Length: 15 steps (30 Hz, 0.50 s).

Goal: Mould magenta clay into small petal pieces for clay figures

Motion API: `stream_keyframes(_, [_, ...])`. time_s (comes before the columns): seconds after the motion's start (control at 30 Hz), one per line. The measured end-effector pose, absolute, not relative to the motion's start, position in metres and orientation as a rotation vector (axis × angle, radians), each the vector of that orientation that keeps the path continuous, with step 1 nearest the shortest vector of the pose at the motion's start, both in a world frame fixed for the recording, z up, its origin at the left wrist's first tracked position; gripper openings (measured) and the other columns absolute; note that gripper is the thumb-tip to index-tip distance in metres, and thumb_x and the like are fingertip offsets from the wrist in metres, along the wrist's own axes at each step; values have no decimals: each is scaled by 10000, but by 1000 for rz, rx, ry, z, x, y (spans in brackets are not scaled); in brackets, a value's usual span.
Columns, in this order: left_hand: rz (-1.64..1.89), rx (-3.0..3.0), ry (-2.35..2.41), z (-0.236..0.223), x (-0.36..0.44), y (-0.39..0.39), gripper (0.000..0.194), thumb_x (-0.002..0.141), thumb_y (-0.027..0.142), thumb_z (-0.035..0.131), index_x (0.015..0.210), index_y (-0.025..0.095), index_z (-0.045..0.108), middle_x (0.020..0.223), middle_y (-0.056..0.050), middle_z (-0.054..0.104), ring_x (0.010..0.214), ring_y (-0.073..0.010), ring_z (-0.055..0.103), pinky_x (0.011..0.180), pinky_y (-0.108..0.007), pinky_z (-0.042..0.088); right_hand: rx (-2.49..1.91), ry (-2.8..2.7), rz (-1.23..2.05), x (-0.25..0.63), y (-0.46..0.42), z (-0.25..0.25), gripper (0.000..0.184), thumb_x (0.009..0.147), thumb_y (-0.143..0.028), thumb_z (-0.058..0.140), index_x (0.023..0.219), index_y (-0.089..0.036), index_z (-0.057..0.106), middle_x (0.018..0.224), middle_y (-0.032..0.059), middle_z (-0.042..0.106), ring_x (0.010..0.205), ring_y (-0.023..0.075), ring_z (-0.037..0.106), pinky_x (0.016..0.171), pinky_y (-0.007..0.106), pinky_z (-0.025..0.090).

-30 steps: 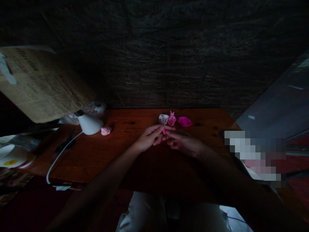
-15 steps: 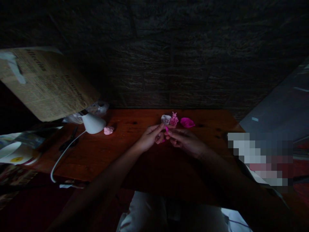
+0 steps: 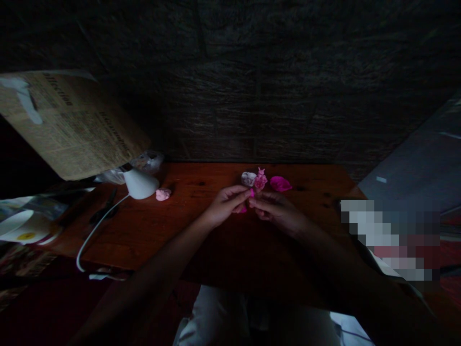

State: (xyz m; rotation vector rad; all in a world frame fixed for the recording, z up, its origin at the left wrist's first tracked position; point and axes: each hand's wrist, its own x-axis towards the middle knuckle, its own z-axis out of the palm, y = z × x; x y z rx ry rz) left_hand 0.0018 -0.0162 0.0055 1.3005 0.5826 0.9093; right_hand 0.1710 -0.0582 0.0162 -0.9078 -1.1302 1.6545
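Observation:
My left hand [image 3: 230, 203] and my right hand [image 3: 275, 209] meet over the middle of the wooden table [image 3: 180, 226], fingers pinched together. Between the fingertips shows a small piece of bright pink clay-like material [image 3: 251, 193]; both hands have hold of it. A further bit of the same pink shows under my left fingers, mostly hidden. Just beyond the hands sit a greyish-white flower-like piece [image 3: 248, 179] and a small pink figure with two ear-like points [image 3: 260, 179]. To their right lies a flat magenta lump [image 3: 281, 183].
On the left stands a white lamp base [image 3: 140, 184] with a newspaper-print shade [image 3: 82, 127] and a looping cord. A pale pink lump [image 3: 163, 194] sits by it, with dark scissors [image 3: 104, 211] nearby. A white cup [image 3: 19, 226] lies far left. A stone-patterned wall [image 3: 230, 96] closes off the back.
My fingertips have drawn closer around the pink piece, so less of it shows. The objects on the table keep their places; the view has shifted slightly.

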Motion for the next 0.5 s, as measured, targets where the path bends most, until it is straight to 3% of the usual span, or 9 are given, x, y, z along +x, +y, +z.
stream_keyframes(0.13, [915, 1302, 566, 5, 1, -16, 384, 805, 467, 751, 938, 109, 709, 615, 27, 602, 436, -14, 351, 442, -188, 238, -890, -1145, 1645, 171, -58, 17, 410, 650, -530, 851, 760, -162, 706, 678, -23, 575, 558, 64, 386, 508, 236, 237])
stream_keyframes(0.37, [918, 1237, 564, 2, 0, -15, 367, 722, 417, 833, 931, 136, 725, 566, 45, 584, 441, -22, 382, 449, -181, 249, -923, -1342, 1428, 176, -57, 11, 328, 793, -513, 754, 787, -185, 749, 651, -13, 598, 548, 77, 401, 531, 258, 282])
stream_keyframes(0.5, [921, 1199, 529, 5, 2, -15, 373, 729, 434, 824, 915, 132, 707, 567, 44, 582, 422, -17, 356, 444, -181, 246, -928, -1315, 1419, 174, -58, 11, 335, 790, -520, 755, 793, -185, 752, 617, -19, 568, 550, 86, 416, 534, 260, 293])
